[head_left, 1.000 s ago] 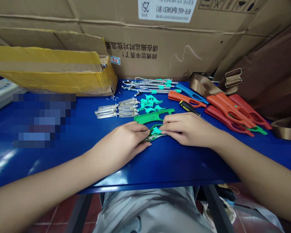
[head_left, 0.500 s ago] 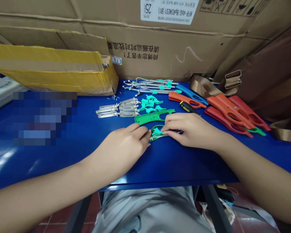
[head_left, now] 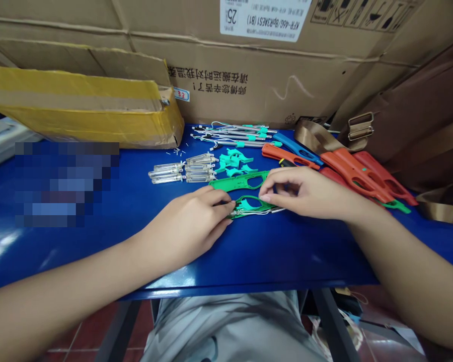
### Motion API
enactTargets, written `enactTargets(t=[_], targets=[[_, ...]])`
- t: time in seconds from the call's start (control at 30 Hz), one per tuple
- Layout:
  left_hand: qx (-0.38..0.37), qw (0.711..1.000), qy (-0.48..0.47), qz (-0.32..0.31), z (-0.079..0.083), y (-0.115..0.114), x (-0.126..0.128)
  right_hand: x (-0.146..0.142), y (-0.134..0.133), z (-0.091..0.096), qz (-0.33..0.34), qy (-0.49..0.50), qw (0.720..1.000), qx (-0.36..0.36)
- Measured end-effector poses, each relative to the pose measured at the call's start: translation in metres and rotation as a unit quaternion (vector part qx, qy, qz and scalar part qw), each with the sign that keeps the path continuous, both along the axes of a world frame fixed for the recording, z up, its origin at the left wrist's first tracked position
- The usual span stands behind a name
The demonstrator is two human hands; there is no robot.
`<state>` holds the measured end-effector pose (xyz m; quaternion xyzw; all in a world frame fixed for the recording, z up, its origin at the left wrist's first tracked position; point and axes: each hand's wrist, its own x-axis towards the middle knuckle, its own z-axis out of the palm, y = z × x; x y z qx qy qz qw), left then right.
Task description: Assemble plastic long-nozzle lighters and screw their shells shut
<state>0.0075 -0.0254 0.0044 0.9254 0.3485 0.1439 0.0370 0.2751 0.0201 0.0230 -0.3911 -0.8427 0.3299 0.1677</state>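
Observation:
My left hand [head_left: 196, 218] grips the left end of a green lighter half-shell [head_left: 266, 204] lying on the table, its fingers curled and hiding that end. A teal trigger [head_left: 246, 204] sits in the shell, near its oval opening. White wires [head_left: 259, 213] and a metal rod run along the shell's near side. My right hand [head_left: 300, 193] pinches the shell toward its right end with thumb and forefinger. Just beyond lies a second green half-shell [head_left: 230, 183], partly behind my right hand.
Clear fuel tanks [head_left: 200, 168] lie left of loose teal triggers [head_left: 232, 159]. Behind are metal rods with wires [head_left: 241, 136]. Orange and red lighter shells [head_left: 357, 173] pile at right, near a screwdriver [head_left: 286, 162]. A yellow-taped box [head_left: 117, 120] stands back left.
My right hand has shifted slightly right and up, from the trigger to the shell's right part. More of the trigger and wires shows. My left hand stays at the left end.

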Motion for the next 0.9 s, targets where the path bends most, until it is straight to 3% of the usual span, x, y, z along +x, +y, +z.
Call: enactTargets(t=[0.1,0.27,0.67,0.9], targets=[[-0.003,1.000,0.001,0.003,0.000,0.001,-0.002,0.016,0.002,0.011,0.048,-0.080,0.995,0.032],[-0.008,1.000,0.005,0.007,-0.001,0.003,-0.005,0.026,0.002,0.017,0.052,-0.169,0.984,0.024],[-0.035,0.999,0.008,0.010,0.001,0.008,-0.006,0.017,0.004,0.011,0.005,-0.159,0.987,-0.003],[-0.041,0.999,0.003,0.006,-0.001,0.010,-0.008,0.015,0.004,0.013,0.029,-0.133,0.991,0.003]])
